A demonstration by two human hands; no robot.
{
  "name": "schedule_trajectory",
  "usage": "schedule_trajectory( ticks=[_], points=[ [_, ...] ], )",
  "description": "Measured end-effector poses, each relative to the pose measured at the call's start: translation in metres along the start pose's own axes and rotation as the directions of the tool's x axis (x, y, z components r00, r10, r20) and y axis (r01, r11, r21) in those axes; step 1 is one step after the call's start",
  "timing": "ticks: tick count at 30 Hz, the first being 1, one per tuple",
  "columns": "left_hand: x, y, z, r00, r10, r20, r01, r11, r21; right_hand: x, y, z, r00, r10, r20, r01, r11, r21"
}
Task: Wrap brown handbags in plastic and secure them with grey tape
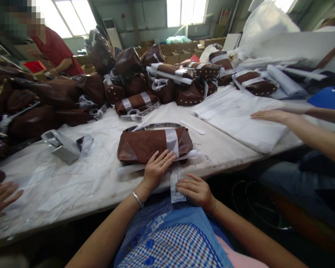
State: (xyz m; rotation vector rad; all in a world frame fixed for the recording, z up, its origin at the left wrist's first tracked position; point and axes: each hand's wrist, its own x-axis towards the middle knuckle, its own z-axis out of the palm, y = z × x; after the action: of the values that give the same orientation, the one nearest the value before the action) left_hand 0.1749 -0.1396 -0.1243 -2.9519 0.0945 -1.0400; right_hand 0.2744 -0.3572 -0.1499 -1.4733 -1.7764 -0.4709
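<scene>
A brown suede-and-leather handbag point(145, 143) lies on the white-covered table in front of me, with a translucent wrapping band point(171, 140) around its right part. My left hand point(158, 169) rests on the front of the bag, fingers stretched out over the band's lower end. From under the bag, a translucent plastic strip point(178, 190) hangs over the table edge toward my lap. My right hand point(197, 190) lies against this strip with its fingers extended and thumb apart. White sheet material point(132, 169) sticks out below the bag on both sides.
Brown bags point(136, 102) are heaped along the back. A tape dispenser point(61, 145) stands left. One person's hand point(2, 197) is at the left edge; another's hand point(269, 115) rests on white sheets point(240, 123) at right. A person in red point(57, 52) stands behind.
</scene>
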Motion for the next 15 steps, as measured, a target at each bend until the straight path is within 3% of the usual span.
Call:
schedule_trajectory(
  ticks=[10,15],
  points=[
    [-0.003,-0.001,-0.002,0.998,0.046,0.053,-0.047,0.998,0.029,0.033,0.007,-0.024,0.994,0.107,-0.033,-0.105,0.993,0.062],
    [-0.002,0.002,0.0,0.999,0.023,-0.029,-0.02,0.997,0.073,0.052,0.02,-0.028,0.995,0.103,-0.008,-0.102,0.993,0.05]
  ],
)
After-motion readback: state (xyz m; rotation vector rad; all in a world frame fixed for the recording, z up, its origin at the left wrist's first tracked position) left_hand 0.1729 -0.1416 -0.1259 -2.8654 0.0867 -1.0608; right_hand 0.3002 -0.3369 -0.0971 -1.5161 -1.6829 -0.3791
